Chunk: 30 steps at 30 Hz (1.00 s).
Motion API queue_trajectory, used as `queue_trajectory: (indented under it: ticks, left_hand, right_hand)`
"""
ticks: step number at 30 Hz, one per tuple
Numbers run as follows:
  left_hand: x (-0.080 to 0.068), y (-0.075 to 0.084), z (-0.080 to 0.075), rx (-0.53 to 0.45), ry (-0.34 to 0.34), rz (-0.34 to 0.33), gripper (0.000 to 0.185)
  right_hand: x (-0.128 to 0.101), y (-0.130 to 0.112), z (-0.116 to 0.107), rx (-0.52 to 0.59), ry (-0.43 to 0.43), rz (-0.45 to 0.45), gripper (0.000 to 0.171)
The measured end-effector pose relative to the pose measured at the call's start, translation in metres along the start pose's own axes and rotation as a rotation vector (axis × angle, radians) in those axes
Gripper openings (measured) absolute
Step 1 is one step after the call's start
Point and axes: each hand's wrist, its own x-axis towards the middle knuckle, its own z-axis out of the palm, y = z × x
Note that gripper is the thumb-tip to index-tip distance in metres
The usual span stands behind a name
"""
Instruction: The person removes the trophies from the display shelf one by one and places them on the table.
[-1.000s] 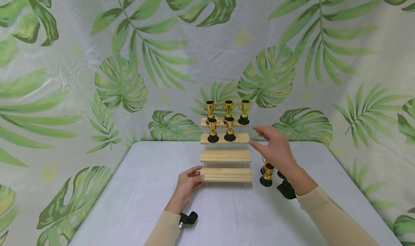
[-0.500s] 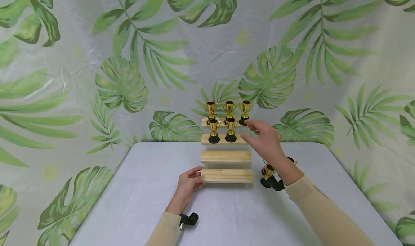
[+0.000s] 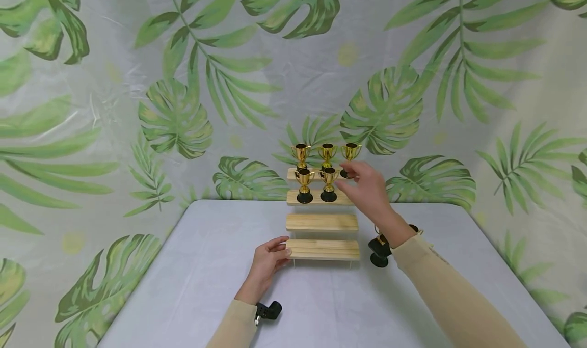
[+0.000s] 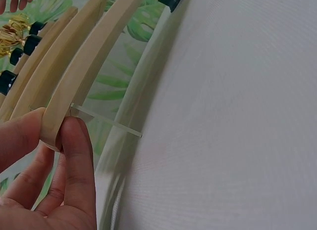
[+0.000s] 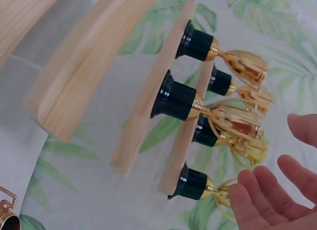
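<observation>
A four-step wooden stand point(image 3: 322, 222) sits at the back of the table. Three gold trophies with black bases point(image 3: 326, 154) line its top step, and two more point(image 3: 304, 185) stand on the second. My left hand point(image 3: 275, 251) pinches the left end of the bottom step point(image 4: 84, 67) between thumb and fingers point(image 4: 74, 156). My right hand point(image 3: 353, 177) hovers with straight fingers at the base of the rightmost top trophy point(image 3: 350, 152). In the right wrist view the fingertips point(image 5: 257, 190) are spread beside that trophy's base point(image 5: 190, 184) and hold nothing.
More trophies point(image 3: 378, 251) stand on the white table point(image 3: 197, 266) right of the stand, mostly hidden behind my right forearm. A leaf-print cloth point(image 3: 174, 113) covers the walls behind and beside the table.
My right hand has moved up and left, from beside the stand's right edge to the top step's rightmost trophy. The left hand has stayed on the bottom step.
</observation>
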Motion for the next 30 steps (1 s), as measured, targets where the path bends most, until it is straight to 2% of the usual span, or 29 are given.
queue_trajectory:
  ticks: [6,15,22,30]
  left_hand:
    - [-0.010,0.007,0.005,-0.007,0.001,0.019,0.048]
    - [-0.011,0.011,0.005,-0.008,0.005,-0.002,0.049]
    - [0.008,-0.010,-0.002,-0.017,0.015,-0.001,0.050]
    - [0.009,-0.013,-0.002,-0.029,0.024,0.010,0.047]
  right_hand:
    - [0.010,0.000,0.005,-0.020,-0.015,0.044,0.047]
    - [0.022,0.002,0.014,-0.058,-0.054,0.059,0.046]
    - [0.027,0.004,0.022,-0.042,-0.087,0.085,0.048]
    - [0.031,0.007,0.031,-0.091,-0.102,0.092,0.047]
